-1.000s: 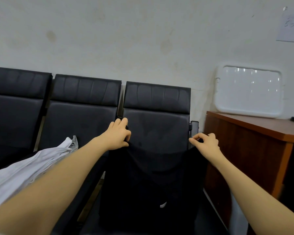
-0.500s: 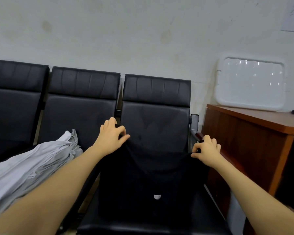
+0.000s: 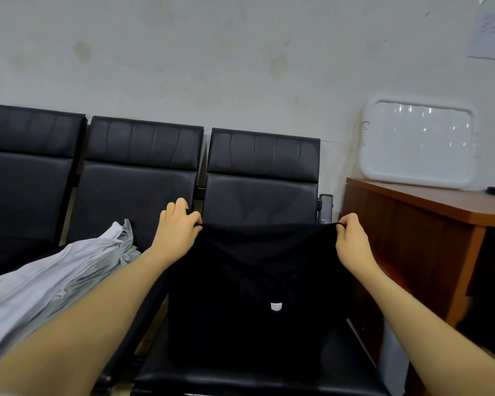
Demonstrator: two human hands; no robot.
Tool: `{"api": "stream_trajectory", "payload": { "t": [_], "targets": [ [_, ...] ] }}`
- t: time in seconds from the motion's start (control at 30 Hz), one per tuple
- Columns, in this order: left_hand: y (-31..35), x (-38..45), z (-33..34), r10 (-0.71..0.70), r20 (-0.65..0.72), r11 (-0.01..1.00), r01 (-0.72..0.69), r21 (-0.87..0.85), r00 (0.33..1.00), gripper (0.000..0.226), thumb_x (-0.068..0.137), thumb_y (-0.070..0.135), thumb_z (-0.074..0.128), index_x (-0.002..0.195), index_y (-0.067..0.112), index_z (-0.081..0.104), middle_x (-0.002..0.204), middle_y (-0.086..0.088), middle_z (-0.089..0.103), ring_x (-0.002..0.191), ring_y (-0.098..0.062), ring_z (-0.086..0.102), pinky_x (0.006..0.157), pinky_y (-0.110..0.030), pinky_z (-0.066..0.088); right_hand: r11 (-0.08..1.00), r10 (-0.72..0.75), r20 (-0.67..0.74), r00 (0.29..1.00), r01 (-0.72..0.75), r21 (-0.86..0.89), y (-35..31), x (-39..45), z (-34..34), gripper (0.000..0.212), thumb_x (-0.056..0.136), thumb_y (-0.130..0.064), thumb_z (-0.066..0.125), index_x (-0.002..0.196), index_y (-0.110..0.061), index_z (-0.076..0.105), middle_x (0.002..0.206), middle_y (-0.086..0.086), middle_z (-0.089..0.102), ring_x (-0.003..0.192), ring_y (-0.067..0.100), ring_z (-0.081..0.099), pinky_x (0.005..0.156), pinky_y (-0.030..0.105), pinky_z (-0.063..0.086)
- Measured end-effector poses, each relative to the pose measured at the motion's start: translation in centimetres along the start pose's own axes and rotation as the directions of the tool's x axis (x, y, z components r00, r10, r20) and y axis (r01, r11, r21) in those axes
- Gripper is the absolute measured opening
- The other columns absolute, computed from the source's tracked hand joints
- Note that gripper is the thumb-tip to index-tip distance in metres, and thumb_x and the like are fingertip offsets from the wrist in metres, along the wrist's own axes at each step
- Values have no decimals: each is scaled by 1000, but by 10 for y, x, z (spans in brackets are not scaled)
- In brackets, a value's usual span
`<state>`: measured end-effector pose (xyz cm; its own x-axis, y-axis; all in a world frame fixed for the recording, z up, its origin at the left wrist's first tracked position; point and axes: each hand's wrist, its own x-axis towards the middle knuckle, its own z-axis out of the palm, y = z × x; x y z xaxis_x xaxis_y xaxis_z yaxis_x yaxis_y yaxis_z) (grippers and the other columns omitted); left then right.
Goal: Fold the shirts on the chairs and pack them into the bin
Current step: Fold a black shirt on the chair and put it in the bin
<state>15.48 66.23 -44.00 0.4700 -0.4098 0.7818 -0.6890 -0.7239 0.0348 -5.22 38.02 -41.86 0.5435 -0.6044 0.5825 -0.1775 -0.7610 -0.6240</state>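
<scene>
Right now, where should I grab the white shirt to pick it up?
Probably by its bunched far end, coming from above. The white shirt lies crumpled across the middle chair, and that raised clump gives your hands thick folds to pinch.

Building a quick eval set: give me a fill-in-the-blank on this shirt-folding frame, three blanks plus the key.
1. Both hands, left hand and right hand, pinch the top edge of the ____ shirt.
2. The pale grey shirts lie on the chair to the ____ of the held shirt.
3. The white tray leans against the wall on the ____ desk.

Missing words: black; left; wooden
</scene>
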Motion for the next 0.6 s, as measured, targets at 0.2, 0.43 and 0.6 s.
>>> {"api": "stream_trajectory", "payload": {
  "t": [0.2, 0.43, 0.6],
  "targets": [
    [17, 0, -17, -127, -203, 984, 97, -149, 971, 9, 77, 11, 76, 78, 7, 68, 84, -14, 45, 73, -33, 44, 62, -37, 31, 953, -190, -28, 981, 178, -246, -9, -5, -19, 12, 94, -23, 56, 100, -14, 62, 95, -2, 45, 98, 25, 45, 79, 33, 27],
    [44, 5, -58, -189, -358, 950, 78, -304, 914, 6, 82, 12, 72, 83, 7, 70, 87, -13, 45, 77, -30, 44, 65, -37, 34, 978, -198, -225, 954, 177, -109, -46, -17, -51, 15, 94, -26, 57, 99, -18, 69, 98, 5, 49, 103, 27, 44, 83, 32, 22],
    [60, 16, -101, -198, -394, 925, 38, -379, 897, 12, 87, 18, 67, 92, 9, 71, 94, -10, 45, 82, -21, 41, 61, -34, 40, 967, -254, -322, 912, 240, -83, -81, -23, -81, 15, 93, -27, 57, 98, -20, 70, 93, 1, 44, 102, 26, 44, 83, 29, 20]
  ]
}}
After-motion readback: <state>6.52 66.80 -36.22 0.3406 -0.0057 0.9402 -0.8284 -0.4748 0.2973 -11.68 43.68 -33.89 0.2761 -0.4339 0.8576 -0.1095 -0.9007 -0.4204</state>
